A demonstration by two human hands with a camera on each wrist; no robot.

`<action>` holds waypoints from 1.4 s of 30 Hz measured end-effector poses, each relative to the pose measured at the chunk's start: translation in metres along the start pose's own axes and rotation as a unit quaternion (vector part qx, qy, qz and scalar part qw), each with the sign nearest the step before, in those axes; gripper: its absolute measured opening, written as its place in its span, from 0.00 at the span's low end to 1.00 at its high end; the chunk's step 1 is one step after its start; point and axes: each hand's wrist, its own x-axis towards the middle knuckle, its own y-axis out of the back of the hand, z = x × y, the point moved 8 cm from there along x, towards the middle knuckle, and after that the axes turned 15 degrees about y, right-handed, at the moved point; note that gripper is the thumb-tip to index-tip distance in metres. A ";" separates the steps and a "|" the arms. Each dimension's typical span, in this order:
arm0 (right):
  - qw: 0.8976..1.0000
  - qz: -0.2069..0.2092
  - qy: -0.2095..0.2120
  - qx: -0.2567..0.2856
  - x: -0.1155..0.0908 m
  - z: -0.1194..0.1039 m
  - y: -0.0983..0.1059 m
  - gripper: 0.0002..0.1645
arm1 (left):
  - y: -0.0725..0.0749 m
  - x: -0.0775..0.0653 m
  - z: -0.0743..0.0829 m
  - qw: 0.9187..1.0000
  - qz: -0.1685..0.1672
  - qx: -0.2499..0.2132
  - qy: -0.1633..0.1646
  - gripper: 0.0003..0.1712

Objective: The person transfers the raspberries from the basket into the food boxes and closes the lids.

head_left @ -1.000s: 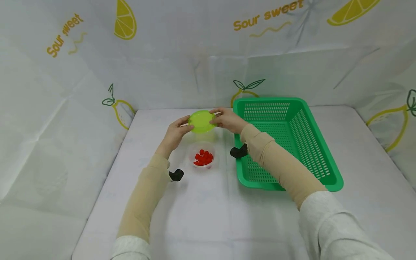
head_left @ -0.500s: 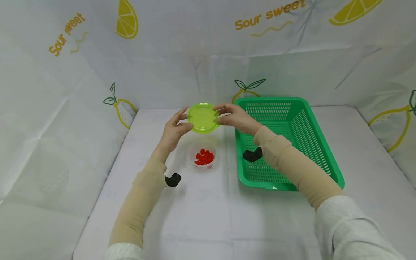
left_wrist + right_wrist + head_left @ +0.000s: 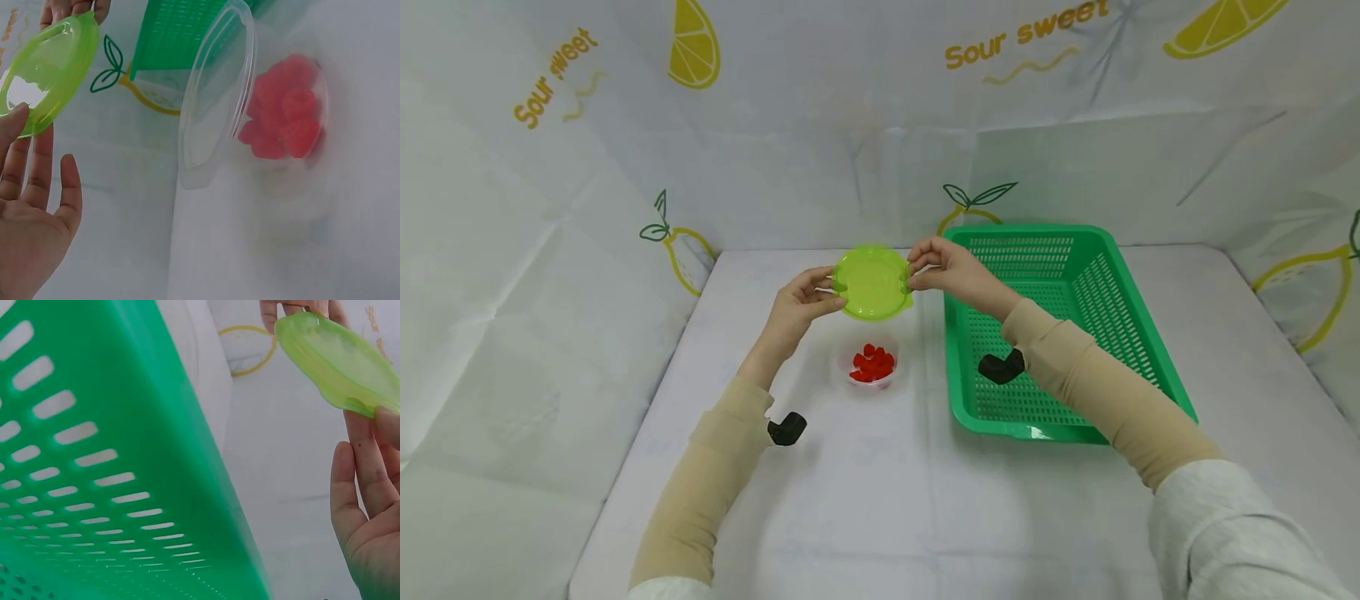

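A round, translucent yellow-green lid (image 3: 872, 285) is held up between my two hands, above and beyond the container. My left hand (image 3: 795, 304) pinches its left edge between thumb and fingers, and in the left wrist view the little finger (image 3: 70, 194) stands away from it. At the opposite edge my right hand (image 3: 953, 273) pinches the lid (image 3: 340, 356) the same way. Below stands a clear round plastic container (image 3: 245, 69), its top uncovered. Several red raspberries (image 3: 287, 109) lie inside it.
A large green plastic basket (image 3: 958, 400) with slotted walls stands to the right of the container, and my right forearm passes over it. White lemon-printed cloth (image 3: 820, 167) rises behind the white-covered table (image 3: 865, 500). Black wrist mounts (image 3: 787, 428) stick out from both sleeves.
The lid looks larger and has shifted slightly right, tilting first toward the head camera. Both forearms have spread apart, the right hand moving right. The container and basket stay put.
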 end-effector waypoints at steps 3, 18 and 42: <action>1.000 -0.017 0.009 -0.023 -0.003 -0.004 -0.003 0.22 | 0.000 -0.006 0.001 1.000 -0.009 0.007 -0.010 0.22; 0.974 -0.096 0.099 -0.182 -0.020 -0.021 -0.019 0.12 | 0.000 -0.025 -0.002 0.987 -0.010 0.155 -0.041 0.13; 0.981 -0.108 -0.016 -0.158 -0.033 0.000 -0.050 0.13 | -0.011 -0.042 -0.045 0.994 0.004 0.107 0.006 0.25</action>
